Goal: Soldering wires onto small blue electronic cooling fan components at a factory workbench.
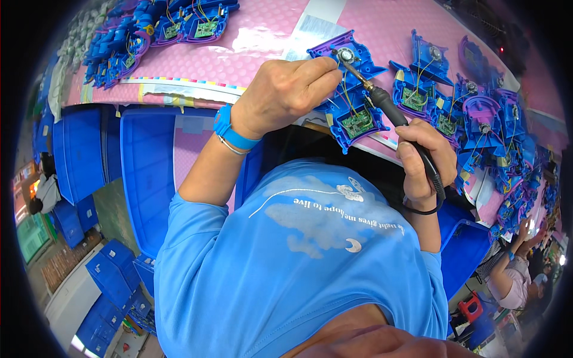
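Note:
My right hand (427,152) grips a soldering iron (388,104) with a black handle and a cable at its rear. The iron's tip is at the edge of a small round speaker (346,55) in a blue plastic housing half (364,65). My left hand (289,92) is closed in a pinch close beside that speaker; whatever lies between its fingertips is hidden. Thin wires run from the speaker area down to a green circuit board (357,123) in a second blue housing half (346,142), which lies nearer to me at the table edge.
More blue and purple housings with boards and wires crowd the pink table (256,62) at right (480,113) and far left (197,27). Blue bins (146,179) stand under the table edge. Another person (513,274) is at the far right.

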Demonstrator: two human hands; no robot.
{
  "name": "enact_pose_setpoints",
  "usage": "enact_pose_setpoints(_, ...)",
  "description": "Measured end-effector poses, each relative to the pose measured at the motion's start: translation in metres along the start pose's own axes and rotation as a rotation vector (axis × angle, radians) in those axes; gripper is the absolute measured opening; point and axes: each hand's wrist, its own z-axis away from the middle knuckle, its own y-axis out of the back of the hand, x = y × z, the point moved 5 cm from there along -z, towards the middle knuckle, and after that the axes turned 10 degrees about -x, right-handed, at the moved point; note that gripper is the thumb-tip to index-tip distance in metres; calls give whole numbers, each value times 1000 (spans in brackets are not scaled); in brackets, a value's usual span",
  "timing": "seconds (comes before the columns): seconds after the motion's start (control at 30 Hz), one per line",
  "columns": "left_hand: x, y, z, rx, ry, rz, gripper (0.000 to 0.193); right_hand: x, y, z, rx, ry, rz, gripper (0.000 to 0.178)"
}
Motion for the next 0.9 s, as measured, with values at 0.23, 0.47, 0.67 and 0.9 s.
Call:
enact_pose_setpoints(0.23, -2, -3, -1, -46, 14, 4, 16, 0, 0, -1, -1, 2, -1, 19)
enact_pose_setpoints(0.47, -4, -3, 0, -38, 29, 45, 16, -5, 3, 1, 23, 80, -66, 19)
enact_pose_setpoints(0.67, -5, -3, 1, -60, 54, 70, 23, -7, 3, 2, -12, 89, -81, 22)
enact_pose_setpoints(0.9, -7, -3, -1, -116, 84, 91, 27, -8, 4, 3, -10, 88, -64, 21)
